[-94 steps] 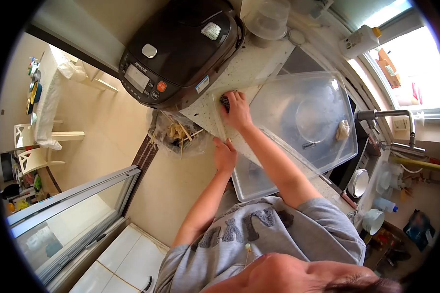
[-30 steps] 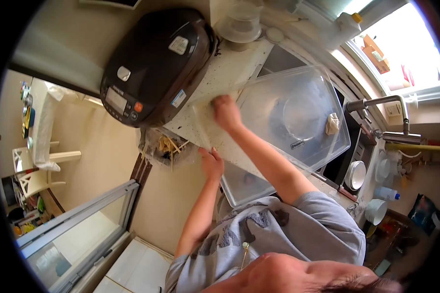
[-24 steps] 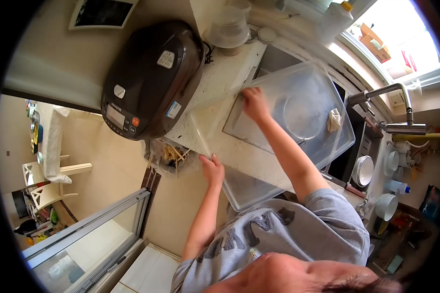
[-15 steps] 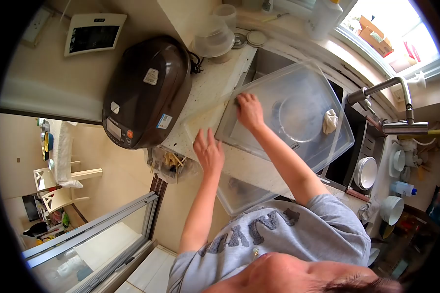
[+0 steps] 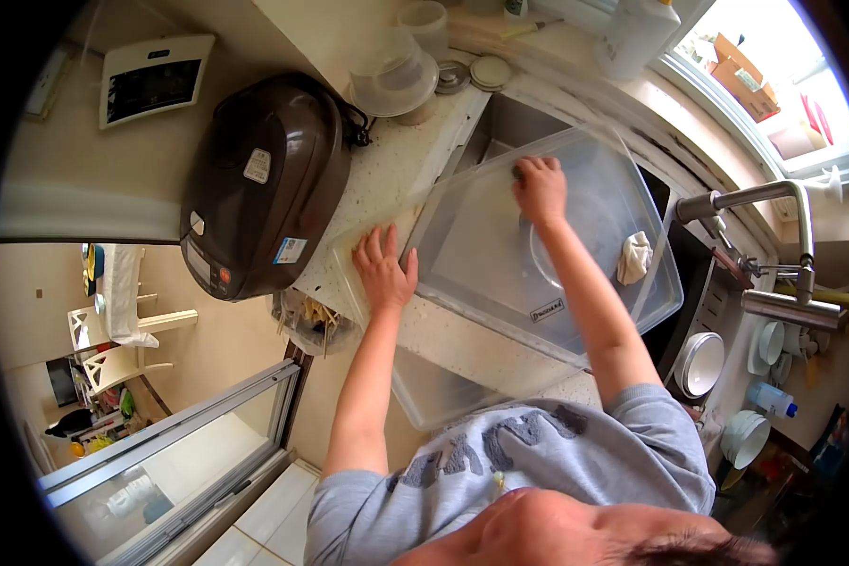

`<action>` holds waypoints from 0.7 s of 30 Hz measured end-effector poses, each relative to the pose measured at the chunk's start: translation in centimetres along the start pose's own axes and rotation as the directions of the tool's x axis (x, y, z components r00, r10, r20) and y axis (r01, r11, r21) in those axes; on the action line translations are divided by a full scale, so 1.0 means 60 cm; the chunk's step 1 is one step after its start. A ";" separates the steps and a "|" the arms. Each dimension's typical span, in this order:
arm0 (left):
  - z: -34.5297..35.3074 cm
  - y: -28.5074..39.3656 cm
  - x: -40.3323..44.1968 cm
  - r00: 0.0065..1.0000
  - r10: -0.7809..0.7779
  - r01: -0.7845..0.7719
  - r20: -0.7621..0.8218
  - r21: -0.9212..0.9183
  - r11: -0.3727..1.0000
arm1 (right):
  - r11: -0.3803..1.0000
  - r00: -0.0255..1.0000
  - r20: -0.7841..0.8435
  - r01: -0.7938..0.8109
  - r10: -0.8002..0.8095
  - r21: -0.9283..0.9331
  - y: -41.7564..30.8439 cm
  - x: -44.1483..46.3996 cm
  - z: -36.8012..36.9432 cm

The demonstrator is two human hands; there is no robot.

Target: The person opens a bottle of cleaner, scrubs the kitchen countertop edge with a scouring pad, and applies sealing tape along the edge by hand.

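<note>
A large clear plastic lid (image 5: 481, 226) lies tilted across the counter and the sink. My left hand (image 5: 383, 271) rests flat with fingers spread on its left part, near the counter's edge. Farther right, my right hand (image 5: 541, 191) is closed around a small dark scrubber (image 5: 518, 173), pressed on the lid's surface; most of the scrubber is hidden by the fingers. A crumpled whitish cloth (image 5: 635, 258) sits at the lid's right side, beyond a small dark-framed label (image 5: 546, 309).
A brown rice cooker (image 5: 278, 179) stands on the counter at left, with clear tubs (image 5: 393, 75) behind it. The faucet (image 5: 774, 193) reaches in from the right, above white bowls (image 5: 699, 364). A bag of sticks (image 5: 313, 321) hangs below the counter's left edge.
My right hand has moved rightward over the lid with the scrubber. My left hand went from gripping the lid's edge to lying spread on it. The view has turned and shifted.
</note>
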State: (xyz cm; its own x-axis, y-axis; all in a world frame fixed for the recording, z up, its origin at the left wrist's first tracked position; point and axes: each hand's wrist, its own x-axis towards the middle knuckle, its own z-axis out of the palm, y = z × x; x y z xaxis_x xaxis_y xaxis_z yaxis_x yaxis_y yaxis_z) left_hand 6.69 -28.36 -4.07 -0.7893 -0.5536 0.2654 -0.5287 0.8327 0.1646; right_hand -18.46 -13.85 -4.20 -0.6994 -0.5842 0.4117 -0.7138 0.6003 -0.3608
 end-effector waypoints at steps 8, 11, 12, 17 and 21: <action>0.014 -0.019 -0.011 0.999 0.046 -0.047 -0.023 -0.035 0.998 | 0.977 0.975 0.092 0.191 -0.200 0.096 -0.151 -0.058 0.069; 0.005 -0.036 -0.001 0.996 0.089 -0.088 0.021 -0.042 0.995 | 0.999 0.997 0.068 -0.040 0.039 0.020 -0.041 -0.020 0.027; 0.003 -0.038 -0.005 0.992 0.113 -0.110 0.060 -0.049 0.993 | 0.995 0.994 -0.046 -0.102 0.102 -0.010 -0.029 -0.006 0.003; 0.006 -0.044 -0.001 0.992 0.115 -0.112 0.055 -0.049 0.992 | 0.913 0.990 0.018 -0.121 0.139 -0.391 -0.156 -0.044 0.085; -0.001 -0.042 -0.006 0.991 0.098 -0.095 0.092 -0.034 0.995 | 0.984 0.995 0.043 0.095 -0.089 -0.153 -0.127 -0.053 0.073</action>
State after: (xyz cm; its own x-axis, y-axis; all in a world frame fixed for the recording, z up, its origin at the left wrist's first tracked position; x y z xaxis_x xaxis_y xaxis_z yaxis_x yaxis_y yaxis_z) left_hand 8.29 -30.27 -4.55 -0.8625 -0.4683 0.1917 -0.4407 0.8813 0.1705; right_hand -10.94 -18.96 -6.42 -0.6338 -0.6582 0.4063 -0.7628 0.6187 -0.1877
